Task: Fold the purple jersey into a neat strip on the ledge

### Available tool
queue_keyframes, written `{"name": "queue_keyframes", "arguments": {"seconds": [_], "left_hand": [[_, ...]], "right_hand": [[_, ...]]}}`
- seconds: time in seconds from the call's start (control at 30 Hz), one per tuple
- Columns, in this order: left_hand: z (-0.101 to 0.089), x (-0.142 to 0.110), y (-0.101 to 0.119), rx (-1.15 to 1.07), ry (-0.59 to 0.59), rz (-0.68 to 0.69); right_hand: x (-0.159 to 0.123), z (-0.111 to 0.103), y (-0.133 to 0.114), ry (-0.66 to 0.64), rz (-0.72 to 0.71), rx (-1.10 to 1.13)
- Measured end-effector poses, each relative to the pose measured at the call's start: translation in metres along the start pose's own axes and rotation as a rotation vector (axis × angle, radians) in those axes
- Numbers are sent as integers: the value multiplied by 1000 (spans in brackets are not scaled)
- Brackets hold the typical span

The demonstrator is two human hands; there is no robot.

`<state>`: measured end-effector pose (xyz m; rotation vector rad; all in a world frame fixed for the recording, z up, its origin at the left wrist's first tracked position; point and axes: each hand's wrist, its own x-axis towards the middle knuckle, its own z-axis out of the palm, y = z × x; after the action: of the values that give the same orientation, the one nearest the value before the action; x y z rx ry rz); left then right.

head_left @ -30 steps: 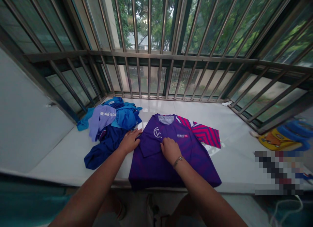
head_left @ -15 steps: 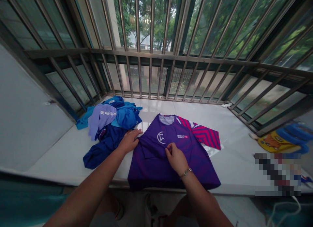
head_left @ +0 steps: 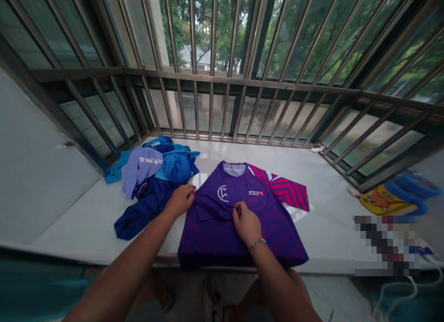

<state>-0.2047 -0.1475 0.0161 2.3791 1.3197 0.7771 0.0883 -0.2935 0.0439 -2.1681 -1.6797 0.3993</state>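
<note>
A purple jersey [head_left: 270,229] lies face up on the white sill [head_left: 333,211], its left sleeve folded across the chest and its pink-striped right sleeve [head_left: 289,192] spread out. My left hand [head_left: 180,199] rests at the jersey's left shoulder with its fingers curled onto the cloth. My right hand [head_left: 245,222] sits on the middle of the jersey, thumb and fingers pinched on the end of the folded sleeve.
A heap of blue and lilac clothes [head_left: 154,179] lies left of the jersey. Metal window bars [head_left: 211,82] close off the back and right. A yellow and blue bag [head_left: 391,197] lies at the far right, beside a blurred patch.
My right hand has gone from lying flat on the folded sleeve to pinching its end. My left hand's fingers have curled in at the shoulder. The view shifted slightly.
</note>
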Motion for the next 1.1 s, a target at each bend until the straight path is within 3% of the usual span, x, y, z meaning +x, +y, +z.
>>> {"name": "queue_keyframes", "arguments": {"seconds": [0.47, 0.57, 0.7, 0.8, 0.9, 1.1], "left_hand": [[2, 0, 1, 64, 71, -53], [2, 0, 1, 74, 70, -55], [2, 0, 0, 85, 64, -58], [2, 0, 2, 95, 66, -63], [0, 0, 4, 99, 61, -63], [-1, 1, 4, 88, 57, -63]], "right_hand": [[-3, -6, -3, -13, -44, -42], [-20, -9, -21, -45, -223, -36], [-45, 5, -67, -58, -507, -56], [-45, 25, -95, -81, -514, -166], [-34, 39, -105, -116, -490, -224], [-38, 29, -107, -111, -561, -183]]}}
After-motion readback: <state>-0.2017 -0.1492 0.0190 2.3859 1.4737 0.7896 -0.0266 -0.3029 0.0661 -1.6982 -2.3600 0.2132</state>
